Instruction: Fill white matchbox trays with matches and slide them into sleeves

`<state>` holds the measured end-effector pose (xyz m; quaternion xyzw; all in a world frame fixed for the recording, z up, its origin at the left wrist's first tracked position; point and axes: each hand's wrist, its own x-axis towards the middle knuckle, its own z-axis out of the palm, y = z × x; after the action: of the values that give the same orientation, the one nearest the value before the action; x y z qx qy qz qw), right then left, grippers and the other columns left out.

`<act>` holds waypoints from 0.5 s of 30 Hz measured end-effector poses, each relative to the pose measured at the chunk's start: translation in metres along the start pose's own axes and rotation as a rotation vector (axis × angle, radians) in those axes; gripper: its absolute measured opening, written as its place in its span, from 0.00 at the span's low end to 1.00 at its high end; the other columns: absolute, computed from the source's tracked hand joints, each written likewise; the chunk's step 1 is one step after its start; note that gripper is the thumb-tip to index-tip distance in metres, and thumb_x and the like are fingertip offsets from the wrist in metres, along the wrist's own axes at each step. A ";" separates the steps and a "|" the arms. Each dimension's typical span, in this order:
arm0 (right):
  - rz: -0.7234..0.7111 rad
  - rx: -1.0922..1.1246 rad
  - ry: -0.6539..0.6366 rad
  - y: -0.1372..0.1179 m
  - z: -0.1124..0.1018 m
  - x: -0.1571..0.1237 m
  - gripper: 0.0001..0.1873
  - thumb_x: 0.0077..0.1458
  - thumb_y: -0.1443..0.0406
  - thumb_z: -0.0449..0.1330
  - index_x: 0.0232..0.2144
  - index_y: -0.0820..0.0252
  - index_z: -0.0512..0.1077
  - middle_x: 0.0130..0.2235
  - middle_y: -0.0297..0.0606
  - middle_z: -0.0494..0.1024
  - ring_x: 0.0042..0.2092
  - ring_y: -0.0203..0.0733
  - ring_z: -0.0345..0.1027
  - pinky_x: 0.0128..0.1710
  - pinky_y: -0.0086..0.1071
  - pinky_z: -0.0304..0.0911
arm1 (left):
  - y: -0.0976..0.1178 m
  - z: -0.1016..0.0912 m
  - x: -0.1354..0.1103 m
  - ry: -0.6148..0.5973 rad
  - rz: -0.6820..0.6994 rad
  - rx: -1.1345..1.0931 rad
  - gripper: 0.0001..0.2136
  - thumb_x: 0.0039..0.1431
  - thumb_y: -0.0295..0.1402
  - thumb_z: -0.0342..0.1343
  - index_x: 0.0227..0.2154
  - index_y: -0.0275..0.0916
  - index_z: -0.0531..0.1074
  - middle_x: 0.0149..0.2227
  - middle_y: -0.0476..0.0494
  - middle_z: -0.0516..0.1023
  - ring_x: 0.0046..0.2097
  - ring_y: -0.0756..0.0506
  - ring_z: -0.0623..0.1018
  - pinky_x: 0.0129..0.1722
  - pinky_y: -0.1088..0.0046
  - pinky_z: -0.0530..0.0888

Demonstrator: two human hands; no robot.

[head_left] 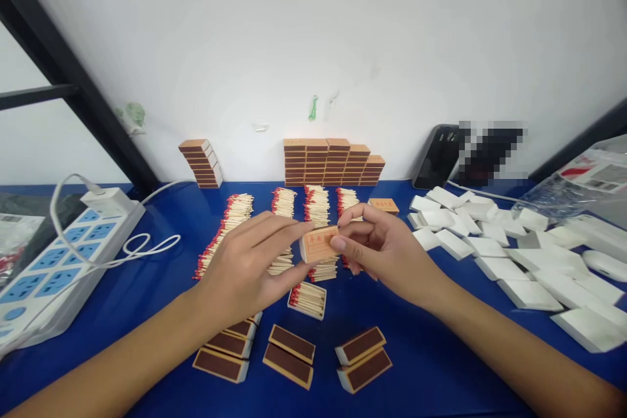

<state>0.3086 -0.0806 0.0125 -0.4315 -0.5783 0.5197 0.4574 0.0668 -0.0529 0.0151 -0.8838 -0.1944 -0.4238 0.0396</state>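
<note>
Both hands meet over the blue table [147, 287] on one orange matchbox [318, 243]. My left hand [245, 268] pinches its left end between thumb and fingers. My right hand [377, 241] pinches its right end. Beneath them lie rows of red-tipped matches [235, 212] and an open white tray filled with matches [307, 299]. Several closed matchboxes [289, 353] with brown striking sides lie near the front edge.
Stacks of matchboxes [333, 162] and a smaller leaning stack [202, 163] stand against the white wall. Several empty white inner trays [514, 255] cover the right side. A white and blue power strip [63, 255] with cable lies at left. A dark device [438, 155] leans at back right.
</note>
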 end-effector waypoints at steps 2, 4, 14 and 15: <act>0.001 -0.002 -0.007 0.002 0.002 0.000 0.20 0.54 0.53 0.75 0.38 0.55 0.71 0.31 0.30 0.79 0.24 0.32 0.69 0.17 0.23 0.57 | 0.000 0.001 0.000 0.014 -0.025 -0.007 0.18 0.62 0.30 0.68 0.53 0.34 0.76 0.46 0.37 0.84 0.44 0.42 0.83 0.44 0.62 0.82; 0.000 -0.016 -0.026 0.002 0.005 -0.002 0.20 0.55 0.52 0.74 0.38 0.57 0.73 0.33 0.33 0.80 0.25 0.32 0.69 0.16 0.23 0.57 | 0.000 0.001 -0.001 0.013 -0.042 -0.025 0.18 0.63 0.31 0.68 0.54 0.35 0.75 0.46 0.37 0.84 0.44 0.42 0.83 0.45 0.63 0.82; 0.129 0.050 -0.147 0.003 0.005 -0.003 0.25 0.66 0.41 0.58 0.45 0.55 0.69 0.22 0.30 0.74 0.22 0.38 0.71 0.15 0.24 0.60 | -0.009 -0.004 -0.001 -0.059 0.152 0.032 0.20 0.64 0.20 0.63 0.59 0.33 0.73 0.51 0.38 0.85 0.48 0.41 0.83 0.48 0.59 0.81; 0.136 0.038 -0.181 0.003 0.005 -0.002 0.25 0.66 0.41 0.58 0.44 0.56 0.71 0.22 0.31 0.74 0.23 0.37 0.71 0.15 0.23 0.60 | -0.009 -0.004 -0.001 -0.061 0.180 0.039 0.21 0.64 0.19 0.62 0.59 0.33 0.73 0.52 0.38 0.85 0.49 0.41 0.83 0.48 0.59 0.81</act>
<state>0.3047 -0.0835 0.0087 -0.4124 -0.5768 0.5972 0.3750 0.0596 -0.0460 0.0162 -0.9093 -0.1233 -0.3875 0.0888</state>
